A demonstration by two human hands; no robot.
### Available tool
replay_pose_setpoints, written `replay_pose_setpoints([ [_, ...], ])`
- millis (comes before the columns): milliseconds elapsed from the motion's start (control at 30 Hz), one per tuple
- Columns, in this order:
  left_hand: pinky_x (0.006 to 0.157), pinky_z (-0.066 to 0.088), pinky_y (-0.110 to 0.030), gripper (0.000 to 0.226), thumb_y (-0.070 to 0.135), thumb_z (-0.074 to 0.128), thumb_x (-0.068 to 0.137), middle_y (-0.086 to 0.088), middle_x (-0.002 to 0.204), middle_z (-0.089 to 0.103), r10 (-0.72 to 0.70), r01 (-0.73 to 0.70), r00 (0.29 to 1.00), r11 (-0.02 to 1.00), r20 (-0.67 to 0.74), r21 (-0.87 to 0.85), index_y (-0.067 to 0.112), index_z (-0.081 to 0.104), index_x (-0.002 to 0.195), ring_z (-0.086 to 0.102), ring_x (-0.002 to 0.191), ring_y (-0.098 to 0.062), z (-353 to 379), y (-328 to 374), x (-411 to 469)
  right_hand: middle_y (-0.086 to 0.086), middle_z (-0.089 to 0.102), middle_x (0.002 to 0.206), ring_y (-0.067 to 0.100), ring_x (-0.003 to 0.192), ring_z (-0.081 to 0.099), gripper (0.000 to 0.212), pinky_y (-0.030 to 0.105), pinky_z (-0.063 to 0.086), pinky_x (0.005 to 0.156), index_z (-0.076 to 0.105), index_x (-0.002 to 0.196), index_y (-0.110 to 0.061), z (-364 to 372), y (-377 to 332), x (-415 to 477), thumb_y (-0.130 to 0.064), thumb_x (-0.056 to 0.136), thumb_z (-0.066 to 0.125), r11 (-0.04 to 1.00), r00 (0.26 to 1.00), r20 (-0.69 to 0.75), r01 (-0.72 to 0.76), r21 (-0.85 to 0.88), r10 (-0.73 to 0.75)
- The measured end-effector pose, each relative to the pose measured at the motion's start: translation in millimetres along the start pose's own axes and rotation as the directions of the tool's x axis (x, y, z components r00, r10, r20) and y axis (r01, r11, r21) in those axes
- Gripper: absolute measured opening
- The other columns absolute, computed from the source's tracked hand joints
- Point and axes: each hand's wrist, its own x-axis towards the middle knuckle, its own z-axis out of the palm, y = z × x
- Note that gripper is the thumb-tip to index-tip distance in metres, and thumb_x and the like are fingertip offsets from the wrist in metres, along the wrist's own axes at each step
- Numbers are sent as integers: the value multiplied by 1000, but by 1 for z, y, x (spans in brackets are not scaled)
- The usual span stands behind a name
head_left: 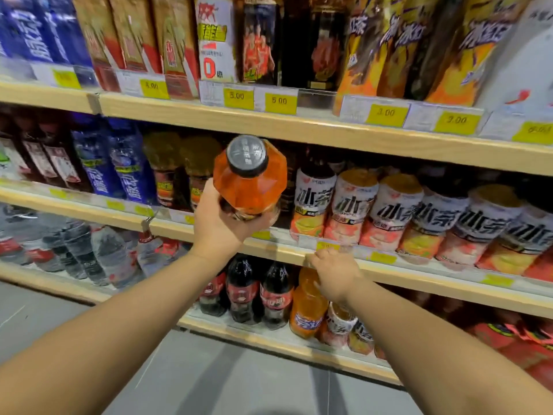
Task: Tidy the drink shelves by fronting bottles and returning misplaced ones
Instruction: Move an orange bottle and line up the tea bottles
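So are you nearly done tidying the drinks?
Not yet. The iced tea bottles on the middle shelf already stand in a neat front row. The left hand holds an orange bottle off the shelf, and the right hand grips the top of an orange soda bottle beside the cola bottles. Both probably still need their proper spots.

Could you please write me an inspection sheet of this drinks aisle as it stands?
Surface: wooden shelves, stocked, with yellow price tags along their edges.
Job's things: black-capped orange bottle tilted, off the shelf; orange soda bottle on the lower shelf beside cola bottles.
Clutter: nothing seen.
Grippers: left hand grips the black-capped orange bottle's lower part; right hand curls over the orange soda bottle's top.
Cables: nothing seen.
Surroundings: grey floor below.
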Motion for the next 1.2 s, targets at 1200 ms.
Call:
replay_pose_setpoints([
  [1200,80,49,-39,71,43,84,67,-10,127,51,224,-77,964,745,-141,662,6,56,121,56,107,-29,58,-100,95,7,19,149,30,134,21,92,40,37,106,7,152,-19,35,2,23,-13,80,64,983,999,-6,-33,179,34],
])
